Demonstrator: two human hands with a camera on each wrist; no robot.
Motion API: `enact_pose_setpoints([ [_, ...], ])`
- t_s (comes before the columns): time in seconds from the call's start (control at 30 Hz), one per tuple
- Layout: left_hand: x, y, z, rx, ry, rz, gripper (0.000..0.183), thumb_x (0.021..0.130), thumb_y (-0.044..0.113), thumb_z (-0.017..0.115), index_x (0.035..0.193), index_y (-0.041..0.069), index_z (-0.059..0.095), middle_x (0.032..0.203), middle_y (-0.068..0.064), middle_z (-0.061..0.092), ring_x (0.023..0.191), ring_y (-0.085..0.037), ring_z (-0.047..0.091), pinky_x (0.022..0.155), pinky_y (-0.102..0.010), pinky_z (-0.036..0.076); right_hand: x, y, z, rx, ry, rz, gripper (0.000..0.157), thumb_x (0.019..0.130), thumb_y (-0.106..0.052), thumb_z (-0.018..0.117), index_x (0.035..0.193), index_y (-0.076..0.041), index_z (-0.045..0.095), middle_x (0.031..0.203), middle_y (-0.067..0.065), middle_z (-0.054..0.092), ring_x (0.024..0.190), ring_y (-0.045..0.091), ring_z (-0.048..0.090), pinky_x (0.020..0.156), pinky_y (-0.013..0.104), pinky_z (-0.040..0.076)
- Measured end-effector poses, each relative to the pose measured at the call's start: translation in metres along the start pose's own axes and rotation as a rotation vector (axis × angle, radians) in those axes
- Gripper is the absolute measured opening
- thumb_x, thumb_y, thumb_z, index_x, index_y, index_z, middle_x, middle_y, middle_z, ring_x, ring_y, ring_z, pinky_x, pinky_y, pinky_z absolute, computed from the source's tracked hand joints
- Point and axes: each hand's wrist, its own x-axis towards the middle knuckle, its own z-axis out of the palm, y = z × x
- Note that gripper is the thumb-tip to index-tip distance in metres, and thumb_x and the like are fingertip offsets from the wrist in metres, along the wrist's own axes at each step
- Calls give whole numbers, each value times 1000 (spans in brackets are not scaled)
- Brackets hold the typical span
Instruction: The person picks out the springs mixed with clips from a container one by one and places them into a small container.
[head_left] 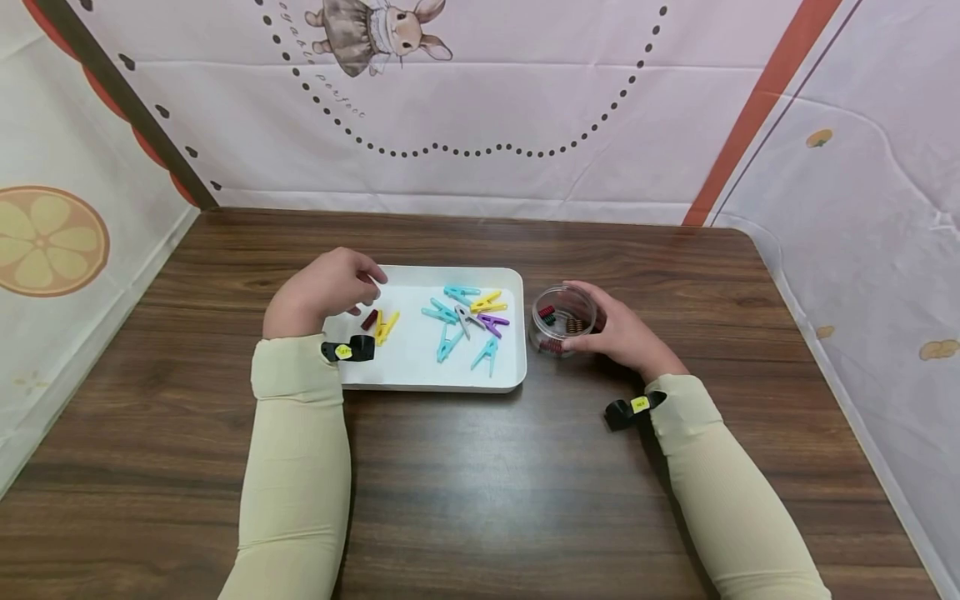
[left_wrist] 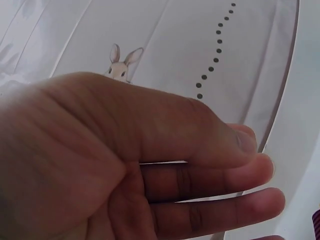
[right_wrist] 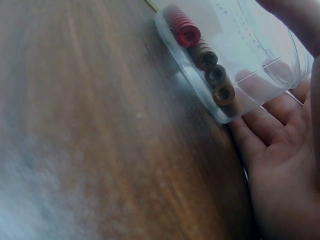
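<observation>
My left hand (head_left: 326,287) hovers over the left end of a white tray (head_left: 420,387), fingers loosely extended and the thumb lying against the index finger; nothing shows between them in the left wrist view. Just below it in the tray are a dark red spring (head_left: 370,320) and a yellow clothespin (head_left: 386,327). Beside the tray, my right hand (head_left: 618,333) grips a clear round jar (head_left: 534,337) with thumb and fingers around its side. Inside the jar lie several small coil springs, among them a red spring (right_wrist: 186,31) and a brown spring (right_wrist: 223,94).
Toward the tray's right end several clothespins lie loosely grouped: light blue clothespins (head_left: 441,312), a grey one (head_left: 467,319), a purple one (head_left: 492,323) and another yellow one (head_left: 487,303). A printed cloth (head_left: 480,108) hangs behind the brown wooden table (head_left: 480,483).
</observation>
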Motion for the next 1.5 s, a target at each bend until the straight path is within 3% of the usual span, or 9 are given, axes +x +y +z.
enact_pose_setpoints([
  [0.27, 2, -2, 2, 53, -5, -52, 36, 90, 10, 54, 124, 6, 63, 113, -15, 65, 94, -29, 59, 73, -36, 46, 1, -1, 0, 13, -7, 31, 87, 77, -24, 83, 148, -31, 34, 139, 3, 52, 129, 20, 47, 111, 48, 34],
  [0.63, 7, -9, 6, 48, -50, -91, 36, 90, 8, 54, 124, 7, 62, 115, -14, 64, 94, -29, 59, 72, -34, 48, -10, -32, -1, 3, -30, 21, 86, 79, -21, 81, 150, -17, 32, 139, 10, 52, 128, 24, 48, 108, 47, 36],
  [0.83, 9, -10, 8, 52, -77, -111, 39, 87, 6, 54, 125, 7, 61, 118, -14, 61, 89, -28, 55, 71, -34, 47, -6, -22, -2, 19, -27, 29, 86, 78, -21, 82, 149, -21, 33, 138, 7, 53, 127, 22, 49, 107, 45, 37],
  [1.17, 13, -14, 11, 93, -92, -127, 43, 84, 0, 43, 123, 6, 62, 106, -13, 65, 78, -24, 50, 64, -32, 42, 2, 2, -1, 25, -12, 6, 86, 75, -27, 84, 146, -33, 36, 136, 0, 54, 126, 17, 49, 109, 46, 35],
  [1.33, 16, -14, 16, 105, -96, -156, 37, 87, 2, 49, 121, 5, 63, 109, -15, 65, 86, -27, 53, 68, -33, 44, 2, 3, -1, 25, -9, -16, 86, 74, -30, 85, 145, -34, 37, 135, -1, 55, 125, 16, 50, 108, 46, 36],
  [1.5, 21, -9, 21, 126, -86, -151, 31, 86, 1, 50, 113, 3, 65, 101, -15, 64, 81, -26, 53, 64, -32, 43, 3, 2, -1, 16, -5, -20, 87, 73, -31, 85, 145, -33, 37, 134, -1, 55, 125, 15, 50, 107, 45, 37],
])
